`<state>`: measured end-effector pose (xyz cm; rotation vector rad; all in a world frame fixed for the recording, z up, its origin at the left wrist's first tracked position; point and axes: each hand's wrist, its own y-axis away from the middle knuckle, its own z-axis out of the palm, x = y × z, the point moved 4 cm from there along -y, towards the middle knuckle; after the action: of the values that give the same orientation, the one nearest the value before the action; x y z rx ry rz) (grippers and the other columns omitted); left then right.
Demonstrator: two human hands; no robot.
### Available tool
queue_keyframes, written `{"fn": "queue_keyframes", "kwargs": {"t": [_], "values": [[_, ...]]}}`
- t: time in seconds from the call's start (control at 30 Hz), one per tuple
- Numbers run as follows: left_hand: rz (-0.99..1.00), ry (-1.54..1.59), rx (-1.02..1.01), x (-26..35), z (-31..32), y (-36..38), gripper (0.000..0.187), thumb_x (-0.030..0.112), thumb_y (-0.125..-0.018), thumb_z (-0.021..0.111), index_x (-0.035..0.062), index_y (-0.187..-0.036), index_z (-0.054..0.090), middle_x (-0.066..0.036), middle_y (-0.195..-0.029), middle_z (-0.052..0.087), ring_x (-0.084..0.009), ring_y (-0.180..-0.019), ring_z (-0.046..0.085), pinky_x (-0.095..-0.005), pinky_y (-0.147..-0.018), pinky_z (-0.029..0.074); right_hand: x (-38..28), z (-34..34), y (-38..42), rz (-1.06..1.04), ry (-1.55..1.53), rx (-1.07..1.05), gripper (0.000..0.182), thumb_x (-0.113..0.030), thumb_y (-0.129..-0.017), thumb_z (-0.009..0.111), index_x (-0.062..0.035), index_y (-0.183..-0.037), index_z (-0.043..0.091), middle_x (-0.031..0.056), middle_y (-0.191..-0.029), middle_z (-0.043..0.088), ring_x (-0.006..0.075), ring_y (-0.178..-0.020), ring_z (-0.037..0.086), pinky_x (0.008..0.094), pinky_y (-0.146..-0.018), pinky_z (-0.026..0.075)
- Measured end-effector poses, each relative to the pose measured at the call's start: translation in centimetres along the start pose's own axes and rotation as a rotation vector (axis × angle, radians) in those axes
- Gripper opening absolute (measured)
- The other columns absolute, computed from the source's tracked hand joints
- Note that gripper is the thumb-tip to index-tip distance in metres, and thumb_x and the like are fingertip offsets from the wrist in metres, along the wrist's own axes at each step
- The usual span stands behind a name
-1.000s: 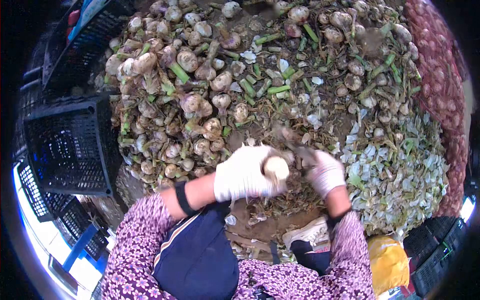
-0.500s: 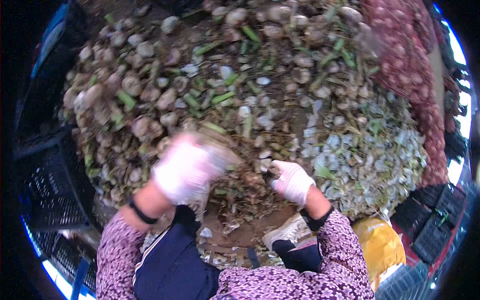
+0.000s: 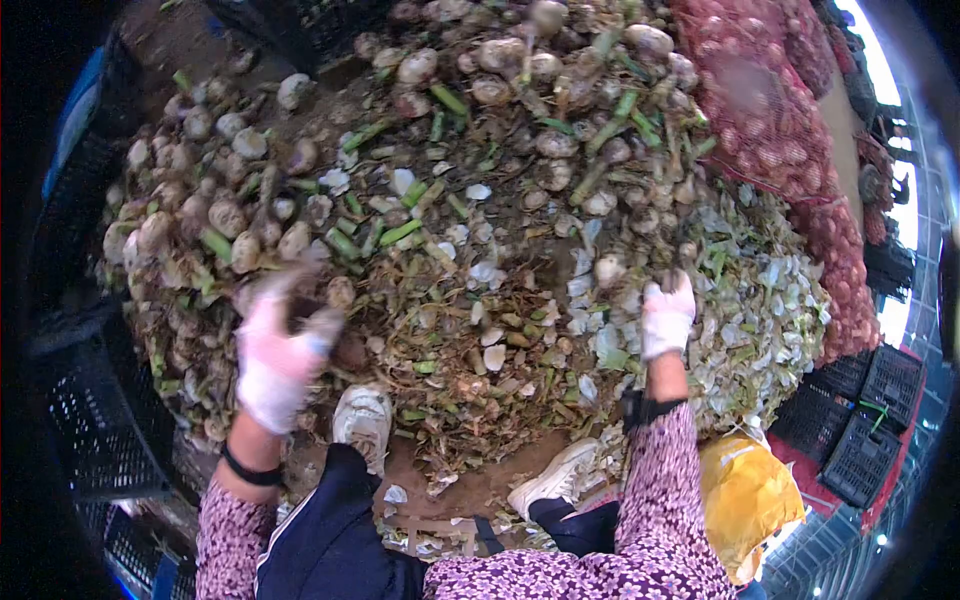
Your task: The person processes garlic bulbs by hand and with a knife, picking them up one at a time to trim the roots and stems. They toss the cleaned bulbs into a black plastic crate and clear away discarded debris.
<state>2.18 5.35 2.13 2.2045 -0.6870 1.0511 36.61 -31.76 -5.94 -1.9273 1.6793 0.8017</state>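
My left hand (image 3: 272, 352), in a white glove, is over the left side of the garlic bulbs (image 3: 226, 217), thumb and fingers apart and slightly blurred. Garlic lies right at its fingertips. On the right, my gloved right hand (image 3: 667, 318) has its fingers curled together at the edge of the heap of pale papery skins (image 3: 745, 300). Something small and dark shows at those fingertips, but I cannot tell what it is. Between the hands lie cut green stalks (image 3: 401, 232) and brown root trimmings (image 3: 470, 385).
Red mesh sacks of bulbs (image 3: 765, 110) line the right back. Black plastic crates stand at left (image 3: 105, 415) and lower right (image 3: 860, 460). A yellow bag (image 3: 748, 500) sits by my right arm. My shoes (image 3: 362, 425) border the trimmings.
My left hand has moved left to the bulbs and its fingers have spread. My right hand has gone right and farther forward, away from the middle. The view has shifted slightly.
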Motion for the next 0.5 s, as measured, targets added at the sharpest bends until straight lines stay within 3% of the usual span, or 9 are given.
{"fn": "queue_keyframes", "kwargs": {"t": [0.03,0.07,0.17,0.2,0.23,0.27,0.37,0.43,0.5], "values": [[-0.139,0.098,-0.15,0.2,1.7,0.1,0.057,0.015,-0.088,0.072,-0.0004,-0.14,0.056,-0.019,-0.136,0.062,-0.0281,-0.126,0.059,-0.0392,-0.111,0.042,-2.5,0.5,2.6,0.166,-0.243,-0.124,0.018,-0.007,-0.09,0.064,0.0,-0.107,0.062,0.0031,-0.092,0.066,0.0128,-0.084,0.061,0.0303,-0.073,0.05],[-0.214,0.245,-0.285,-0.5,3.9,0.1,0.062,0.017,-0.087,0.073,-0.0005,-0.143,0.052,-0.018,-0.135,0.062,-0.0268,-0.122,0.061,-0.0376,-0.108,0.045,-9.5,1.3,6.3,0.21,-0.298,-0.158,0.014,-0.006,-0.089,0.066,-0.0023,-0.103,0.063,0.0016,-0.089,0.064,0.0111,-0.077,0.061,0.027,-0.068,0.048],[-0.51,0.912,-0.573,-0.5,8.8,1.6,0.066,0.017,-0.087,0.077,0.003,-0.145,0.049,-0.012,-0.125,0.067,-0.0189,-0.11,0.067,-0.0306,-0.089,0.055,-13.5,6.9,14.8,0.539,-0.649,-0.529,0.017,-0.015,-0.091,0.071,-0.0045,-0.103,0.066,0.0019,-0.088,0.065,0.0109,-0.071,0.062,0.0252,-0.051,0.046],[-0.553,1.003,-0.621,-0.8,9.5,2.0,0.071,0.017,-0.086,0.079,0.0045,-0.147,0.045,-0.008,-0.124,0.067,-0.0143,-0.097,0.068,-0.0265,-0.074,0.054,-15.0,8.4,17.7,0.428,-0.707,-0.445,0.015,-0.013,-0.093,0.07,-0.0049,-0.104,0.065,0.0028,-0.089,0.066,0.0112,-0.07,0.062,0.0249,-0.053,0.047],[-0.593,1.1,-0.668,-0.9,9.9,2.3,0.076,0.018,-0.084,0.08,0.006,-0.149,0.041,-0.004,-0.123,0.067,-0.0097,-0.084,0.068,-0.0225,-0.059,0.052,-13.7,10.2,20.9,0.685,-0.698,-0.597,0.015,-0.011,-0.093,0.07,-0.0038,-0.105,0.065,0.0043,-0.093,0.067,0.0135,-0.076,0.063,0.0271,-0.061,0.051],[-0.66,1.261,-0.554,-0.4,9.4,2.2,0.066,0.015,-0.084,0.081,0.0068,-0.141,0.049,0.0,-0.119,0.068,-0.0078,-0.076,0.068,-0.0197,-0.051,0.048,-13.5,11.3,22.8,0.466,-0.639,-0.594,0.015,-0.009,-0.092,0.07,-0.0033,-0.105,0.065,0.0042,-0.094,0.067,0.0151,-0.078,0.063,0.0291,-0.067,0.052],[-0.528,1.262,-0.478,-0.8,8.6,2.5,0.049,0.011,-0.082,0.081,0.0063,-0.127,0.06,0.001,-0.112,0.069,-0.0128,-0.087,0.068,-0.0283,-0.072,0.057,-14.6,12.4,24.4,0.147,-0.511,-0.602,0.016,-0.008,-0.089,0.07,-0.0028,-0.104,0.063,0.0046,-0.092,0.066,0.0175,-0.083,0.061,0.0338,-0.078,0.052],[-0.481,1.103,-0.487,-1.6,7.5,2.5,0.051,0.013,-0.081,0.083,0.0034,-0.126,0.06,-0.002,-0.113,0.07,-0.0148,-0.096,0.067,-0.0322,-0.083,0.056,-12.2,11.7,23.2,-0.172,-0.18,-0.624,0.022,-0.008,-0.084,0.069,-0.0049,-0.105,0.063,0.0153,-0.091,0.066,0.0326,-0.081,0.067,0.0376,-0.075,0.054],[-0.279,0.394,-0.505,-1.5,6.2,1.6,0.056,0.015,-0.075,0.089,0.0059,-0.124,0.063,-0.002,-0.106,0.072,-0.0139,-0.096,0.069,-0.0312,-0.082,0.058,-17.2,8.9,20.4,-0.445,0.034,-0.71,0.025,-0.007,-0.079,0.07,-0.006,-0.103,0.064,0.017,-0.092,0.066,0.0389,-0.084,0.066,0.0409,-0.075,0.055]]}}
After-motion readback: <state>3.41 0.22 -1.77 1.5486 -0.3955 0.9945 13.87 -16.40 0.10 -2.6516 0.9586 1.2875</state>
